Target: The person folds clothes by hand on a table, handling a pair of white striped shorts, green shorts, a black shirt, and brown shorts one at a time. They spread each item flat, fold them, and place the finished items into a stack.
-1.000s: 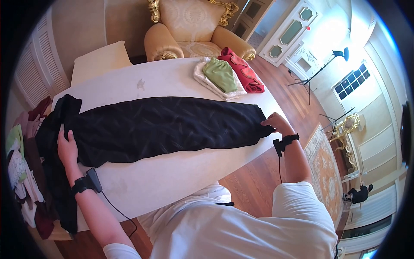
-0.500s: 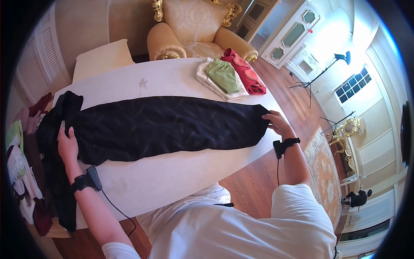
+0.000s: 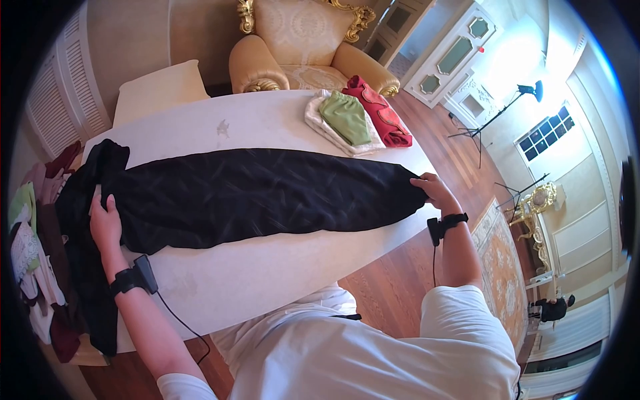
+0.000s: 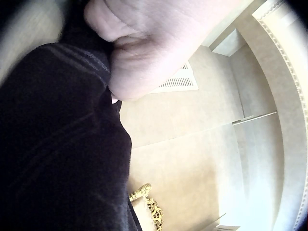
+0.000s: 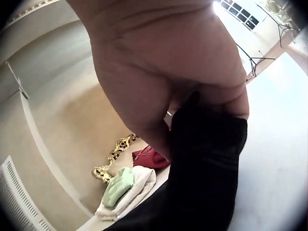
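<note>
A long black garment [image 3: 267,193] with faint streaks lies stretched across the white table [image 3: 200,287]. Its left end bunches up and hangs over the table's side. My left hand [image 3: 105,223] grips the cloth near that bunched part, thumb uppermost; in the left wrist view the fabric runs into the curled hand, whose fingertips are hidden. At the opposite end, my right hand [image 3: 437,191] pinches the corner. The right wrist view shows the fingers of this hand [image 5: 163,62] bent over the gathered black cloth [image 5: 202,163].
Folded green [image 3: 345,117] and white cloths [image 3: 313,119] lie stacked at the table's far right, beside a red folded garment [image 3: 380,113]. A heap of mixed clothes [image 3: 33,267] sits at the left edge. Behind the table stands a gold armchair [image 3: 300,40].
My right hand has shifted slightly rightward and drawn the garment's right end into a narrower, rounder point. My left hand stays where it was.
</note>
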{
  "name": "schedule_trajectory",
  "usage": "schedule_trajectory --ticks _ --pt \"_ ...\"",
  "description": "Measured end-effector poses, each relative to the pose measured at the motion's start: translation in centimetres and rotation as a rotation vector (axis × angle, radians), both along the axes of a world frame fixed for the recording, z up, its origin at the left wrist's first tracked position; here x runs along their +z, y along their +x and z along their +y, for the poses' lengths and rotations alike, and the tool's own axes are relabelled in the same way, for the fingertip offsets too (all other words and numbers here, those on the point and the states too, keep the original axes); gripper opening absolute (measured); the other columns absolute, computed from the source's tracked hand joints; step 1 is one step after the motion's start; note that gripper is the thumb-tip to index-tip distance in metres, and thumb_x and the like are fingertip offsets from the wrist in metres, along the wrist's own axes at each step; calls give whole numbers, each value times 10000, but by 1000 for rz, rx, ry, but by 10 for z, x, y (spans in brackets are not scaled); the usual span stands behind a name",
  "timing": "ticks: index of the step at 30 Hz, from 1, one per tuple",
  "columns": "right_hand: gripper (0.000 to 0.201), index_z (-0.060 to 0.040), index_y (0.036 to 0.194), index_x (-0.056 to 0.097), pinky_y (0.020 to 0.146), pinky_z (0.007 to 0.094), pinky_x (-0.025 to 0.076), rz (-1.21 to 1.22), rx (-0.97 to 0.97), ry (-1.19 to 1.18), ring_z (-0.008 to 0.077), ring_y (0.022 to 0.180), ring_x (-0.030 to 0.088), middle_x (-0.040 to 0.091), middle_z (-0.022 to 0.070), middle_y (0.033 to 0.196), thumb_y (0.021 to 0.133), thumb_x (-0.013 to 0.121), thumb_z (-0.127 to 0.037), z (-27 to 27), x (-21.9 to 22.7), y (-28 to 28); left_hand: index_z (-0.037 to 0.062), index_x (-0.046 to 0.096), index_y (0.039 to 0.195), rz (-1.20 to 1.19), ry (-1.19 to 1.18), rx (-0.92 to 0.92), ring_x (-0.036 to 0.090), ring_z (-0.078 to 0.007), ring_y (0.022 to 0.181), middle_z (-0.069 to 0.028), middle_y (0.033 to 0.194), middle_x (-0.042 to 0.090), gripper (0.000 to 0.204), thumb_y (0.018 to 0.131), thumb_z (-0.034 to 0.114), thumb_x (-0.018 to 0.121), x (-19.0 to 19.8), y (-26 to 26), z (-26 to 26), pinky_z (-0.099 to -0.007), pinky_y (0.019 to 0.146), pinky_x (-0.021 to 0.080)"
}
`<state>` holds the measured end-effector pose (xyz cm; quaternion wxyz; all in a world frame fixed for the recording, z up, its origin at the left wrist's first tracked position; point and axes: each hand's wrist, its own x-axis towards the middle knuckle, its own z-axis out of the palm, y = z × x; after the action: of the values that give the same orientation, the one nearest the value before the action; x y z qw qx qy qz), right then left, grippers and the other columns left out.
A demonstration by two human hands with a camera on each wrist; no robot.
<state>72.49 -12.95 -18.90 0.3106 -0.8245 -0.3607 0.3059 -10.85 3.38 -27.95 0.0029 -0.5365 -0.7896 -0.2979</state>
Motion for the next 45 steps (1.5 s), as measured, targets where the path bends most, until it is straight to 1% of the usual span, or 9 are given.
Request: schedule_trajectory --ticks 6,9,13,14,17,20,26,38,45 --pt "431 48 830 700 508 325 577 -444 114 -270 191 527 656 651 85 649 897 827 -358 -7 21 -16 36 590 1412 -1 8 -32 612 -414 1298 -214 1403 654 486 1086 394 550 1 -1 -1 -462 1097 482" --pt "465 56 802 700 515 329 593 -461 105 -527 207 548 693 686 105 677 908 817 -382 0 18 -14 40 589 1413 -1 -6 -9 611 -414 1299 -215 1400 656 489 1087 401 547 0 -2 1 -467 1093 484" --pt "511 65 823 716 533 351 617 -379 112 -582 236 581 729 720 132 713 932 794 -429 -10 25 -30 41 581 1427 -14 10 -19 608 -415 1304 -217 1406 652 503 1086 409 544 0 0 0 -471 1094 483" --pt "567 45 945 711 649 350 642 -374 123 -668 238 678 749 755 122 852 942 766 -519 -8 25 -28 39 578 1432 -18 -5 -15 607 -415 1306 -218 1411 649 508 1086 409 544 2 1 -1 -470 1097 482" --pt "539 35 967 717 638 345 637 -431 135 -660 236 674 741 753 125 864 933 784 -498 -12 24 -32 35 571 1445 -15 -26 -7 604 -415 1311 -218 1422 642 520 1085 410 544 4 1 -2 -470 1103 479" --pt "460 43 846 704 546 352 616 -382 106 -551 244 578 715 691 102 709 871 858 -389 -13 20 -28 35 569 1448 -1 -5 -8 604 -410 1313 -220 1427 638 522 1086 410 544 1 0 -1 -471 1101 479" --pt "275 27 892 691 526 316 603 -299 170 -468 200 579 723 686 76 721 860 846 -198 -12 21 -20 42 569 1445 8 22 -25 601 -410 1313 -219 1428 636 505 1086 396 550 -4 -3 1 -471 1098 477" --pt "254 -49 1080 656 591 300 595 67 -8 142 171 647 690 669 54 826 917 796 -185 -10 41 -17 29 549 1473 -3 -4 -26 575 -424 1342 -227 1471 603 520 1093 384 547 -18 -19 12 -460 1122 461" --pt "187 -58 1037 647 583 281 580 22 -15 76 143 640 693 692 55 836 938 774 -155 -35 51 -10 30 550 1473 3 -9 -74 565 -422 1357 -228 1475 600 532 1093 401 541 -28 -36 23 -461 1125 459"
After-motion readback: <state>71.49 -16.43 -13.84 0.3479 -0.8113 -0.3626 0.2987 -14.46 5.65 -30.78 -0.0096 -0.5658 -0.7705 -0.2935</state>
